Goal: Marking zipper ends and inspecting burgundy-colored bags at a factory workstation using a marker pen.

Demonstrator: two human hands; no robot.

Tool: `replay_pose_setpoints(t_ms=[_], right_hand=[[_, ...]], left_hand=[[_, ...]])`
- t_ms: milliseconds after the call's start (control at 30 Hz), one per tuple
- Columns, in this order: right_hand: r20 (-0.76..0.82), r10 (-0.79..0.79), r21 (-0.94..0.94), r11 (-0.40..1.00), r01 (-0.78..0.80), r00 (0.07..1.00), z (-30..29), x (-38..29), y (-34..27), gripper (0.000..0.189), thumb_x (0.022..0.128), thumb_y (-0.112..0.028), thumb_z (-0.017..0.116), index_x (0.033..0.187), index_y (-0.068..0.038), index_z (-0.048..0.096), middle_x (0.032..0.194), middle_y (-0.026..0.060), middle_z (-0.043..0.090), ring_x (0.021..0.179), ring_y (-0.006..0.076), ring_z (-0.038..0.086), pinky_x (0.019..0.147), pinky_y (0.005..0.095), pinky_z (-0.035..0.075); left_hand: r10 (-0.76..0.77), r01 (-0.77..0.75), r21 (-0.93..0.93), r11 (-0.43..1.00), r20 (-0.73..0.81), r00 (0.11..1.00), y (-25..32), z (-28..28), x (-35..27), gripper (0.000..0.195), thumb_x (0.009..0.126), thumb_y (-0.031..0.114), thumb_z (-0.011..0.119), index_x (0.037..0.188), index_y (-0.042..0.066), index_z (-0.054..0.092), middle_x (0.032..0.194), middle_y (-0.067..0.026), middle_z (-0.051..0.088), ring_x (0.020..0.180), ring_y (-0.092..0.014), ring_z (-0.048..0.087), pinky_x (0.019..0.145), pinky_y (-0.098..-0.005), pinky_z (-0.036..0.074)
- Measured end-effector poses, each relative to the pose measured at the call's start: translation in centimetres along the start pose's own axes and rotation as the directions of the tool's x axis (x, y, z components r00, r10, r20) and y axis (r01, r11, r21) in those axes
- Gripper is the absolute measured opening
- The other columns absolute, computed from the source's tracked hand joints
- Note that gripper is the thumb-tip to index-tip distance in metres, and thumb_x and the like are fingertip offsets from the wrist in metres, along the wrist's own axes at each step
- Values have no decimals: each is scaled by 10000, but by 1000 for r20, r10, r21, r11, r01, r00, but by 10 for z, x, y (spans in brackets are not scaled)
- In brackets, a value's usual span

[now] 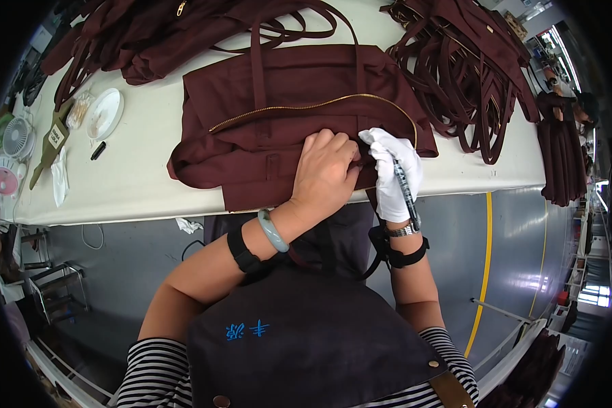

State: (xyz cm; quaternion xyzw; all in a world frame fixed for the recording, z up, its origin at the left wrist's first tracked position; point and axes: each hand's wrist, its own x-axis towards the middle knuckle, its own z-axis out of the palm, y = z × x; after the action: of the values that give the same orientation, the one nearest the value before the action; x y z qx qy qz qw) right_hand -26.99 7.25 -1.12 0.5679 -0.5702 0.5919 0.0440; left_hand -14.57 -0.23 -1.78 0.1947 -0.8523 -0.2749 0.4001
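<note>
A maroon fabric tote bag (306, 76) lies on the white-covered table before me, with its two straps stretched away from me. Its brass zipper (306, 107) curves across the opening. My bare left hand (327, 166) rests on the near side of the bag, its fingers curled over the cloth; what is under the fingertips is hidden. Close beside it, my right hand (395, 168) wears a white glove and has its fingertips at the bag's fabric. A black marker pen (406, 188) lies along that hand, tucked in the grip and slanting towards my wrist.
More maroon bags lie heaped at the back left (148, 41) and back right (454, 76). On the left are a white oval dish (105, 114), a bag of cotton swabs (80, 111), a black pen cap (98, 150), an olive strap (51, 145) and small fans (18, 136).
</note>
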Motion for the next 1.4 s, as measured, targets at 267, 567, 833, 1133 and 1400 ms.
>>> replay_pose_setpoints(t_ms=[267, 567, 833, 1133, 1400], right_hand=[[-55, 201, 263, 948, -180, 978, -2, -8, -1, 158, 898, -45, 600, 1050, -22, 636, 951, 126, 716, 815, 200, 677, 711, 308, 531], [-50, 323, 254, 919, -301, 945, -5, -12, -2, 168, 936, -96, 588, 1072, -19, 650, 956, 111, 724, 796, 150, 661, 654, 252, 510], [57, 128, 50, 990, -131, 990, -10, -6, 2, 173, 876, -61, 621, 1031, -26, 691, 892, 86, 721, 743, 190, 643, 678, 307, 518], [-30, 246, 126, 962, -241, 969, -15, -8, -4, 232, 950, -175, 565, 1049, 8, 667, 849, 60, 632, 644, 69, 534, 580, 225, 427], [-11, 505, 483, 758, -437, 863, -8, 0, -8, 91, 893, -80, 658, 902, -39, 578, 806, 42, 634, 595, 78, 532, 552, 230, 425]], left_hand=[[1, -1, -11, 1000, 0, 1000, 0, 0, 1, 196, 676, 17, 739, 762, 56, 566, 750, -50, 497, 762, -257, 477, 747, -381, 382], [5, -5, 0, 1000, -10, 1000, -1, 2, 0, 207, 674, 28, 746, 757, 57, 558, 751, -49, 481, 756, -255, 465, 733, -380, 377], [-6, 6, 2, 1000, -5, 1000, -1, 1, 0, 205, 678, 26, 749, 750, 60, 560, 743, -44, 477, 748, -248, 462, 728, -377, 374], [-4, 4, 6, 1000, -9, 1000, 0, 1, 1, 199, 680, 28, 750, 751, 64, 567, 735, -39, 482, 746, -246, 464, 732, -370, 376], [-3, 3, 3, 1000, -9, 1000, 0, 1, 1, 202, 681, 30, 754, 740, 65, 564, 738, -36, 478, 744, -242, 458, 735, -369, 371]])
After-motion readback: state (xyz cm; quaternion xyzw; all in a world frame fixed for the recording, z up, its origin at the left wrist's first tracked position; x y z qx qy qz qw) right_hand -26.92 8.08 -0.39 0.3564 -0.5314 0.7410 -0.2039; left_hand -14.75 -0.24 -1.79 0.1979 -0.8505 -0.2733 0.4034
